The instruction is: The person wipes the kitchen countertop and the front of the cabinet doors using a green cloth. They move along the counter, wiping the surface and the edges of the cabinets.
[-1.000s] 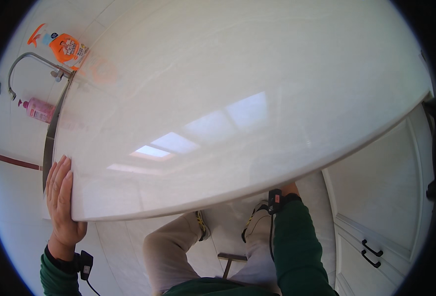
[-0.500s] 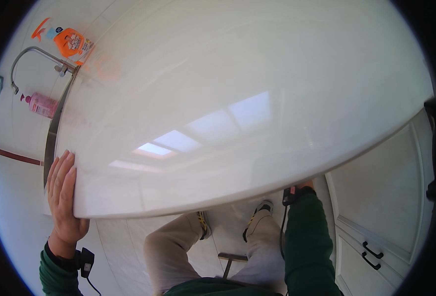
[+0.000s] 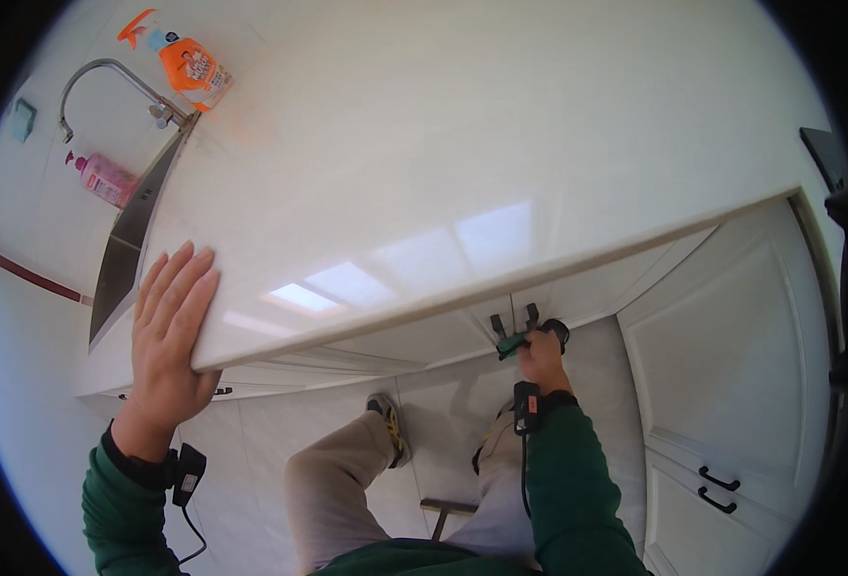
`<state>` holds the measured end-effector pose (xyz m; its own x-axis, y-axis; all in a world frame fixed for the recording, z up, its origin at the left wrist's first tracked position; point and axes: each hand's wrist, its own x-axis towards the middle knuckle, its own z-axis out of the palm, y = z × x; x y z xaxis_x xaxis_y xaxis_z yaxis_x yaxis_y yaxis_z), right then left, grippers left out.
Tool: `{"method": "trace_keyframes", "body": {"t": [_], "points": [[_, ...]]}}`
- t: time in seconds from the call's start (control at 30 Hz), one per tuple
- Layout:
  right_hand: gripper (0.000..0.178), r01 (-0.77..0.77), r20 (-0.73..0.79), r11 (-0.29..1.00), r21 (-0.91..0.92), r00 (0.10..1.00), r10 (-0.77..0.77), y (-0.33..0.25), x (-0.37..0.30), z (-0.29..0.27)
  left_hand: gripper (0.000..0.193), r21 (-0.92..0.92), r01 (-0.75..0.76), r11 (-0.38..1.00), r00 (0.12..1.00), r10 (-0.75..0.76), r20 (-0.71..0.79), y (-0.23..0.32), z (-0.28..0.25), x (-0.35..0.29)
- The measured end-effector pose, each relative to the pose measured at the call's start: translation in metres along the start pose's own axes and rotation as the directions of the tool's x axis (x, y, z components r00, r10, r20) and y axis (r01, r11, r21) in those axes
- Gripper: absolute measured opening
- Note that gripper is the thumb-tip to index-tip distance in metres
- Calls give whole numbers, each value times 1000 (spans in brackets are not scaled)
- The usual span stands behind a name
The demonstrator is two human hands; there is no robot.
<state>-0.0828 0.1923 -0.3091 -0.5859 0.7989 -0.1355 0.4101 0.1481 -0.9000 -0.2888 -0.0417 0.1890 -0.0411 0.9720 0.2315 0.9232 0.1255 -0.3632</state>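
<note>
My left hand (image 3: 171, 326) lies flat over the near left corner of the pale, glossy countertop (image 3: 376, 202), fingers stretched out and holding nothing. Below the counter's front edge, my right hand (image 3: 541, 360) is closed around a green and black object (image 3: 513, 345), whose kind I cannot make out. A green end shows to the left of the fist and a rounded black part to the right. Just beyond it are two black handles (image 3: 532, 314) on the white cabinet doors under the counter. Whether the object touches them I cannot tell.
At the far left are a sink (image 3: 136, 235), a curved faucet (image 3: 107, 67), a pink pump bottle (image 3: 107, 180) and an orange spray bottle (image 3: 193, 72). White cabinets (image 3: 722, 336) stand at the right. A T-shaped tool (image 3: 448, 506) lies on the floor near my feet.
My right hand, mostly hidden under the counter's edge before, now shows with the green and black object. My left hand lies further onto the countertop. More cabinet front is visible.
</note>
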Motion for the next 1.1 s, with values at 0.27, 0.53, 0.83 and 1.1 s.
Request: {"method": "trace_keyframes", "body": {"t": [0.27,0.53,0.83,1.1], "points": [[68,-141,152,-57,988,910,386,-116,-37,-35,59,7,-6,1000,999,6,-44,4,-2,0],[79,-166,146,15,986,906,397,-110,-29,-17,60,-25,-17,1000,999,16,-34,1,1,0],[72,-325,217,117,939,819,531,-1,-3,29,55,-11,1,1000,1000,-1,28,-1,0,0],[32,178,2,977,-121,984,-179,68,-5,102,56,-1,8,1000,999,-7,53,0,1,-2]]}}
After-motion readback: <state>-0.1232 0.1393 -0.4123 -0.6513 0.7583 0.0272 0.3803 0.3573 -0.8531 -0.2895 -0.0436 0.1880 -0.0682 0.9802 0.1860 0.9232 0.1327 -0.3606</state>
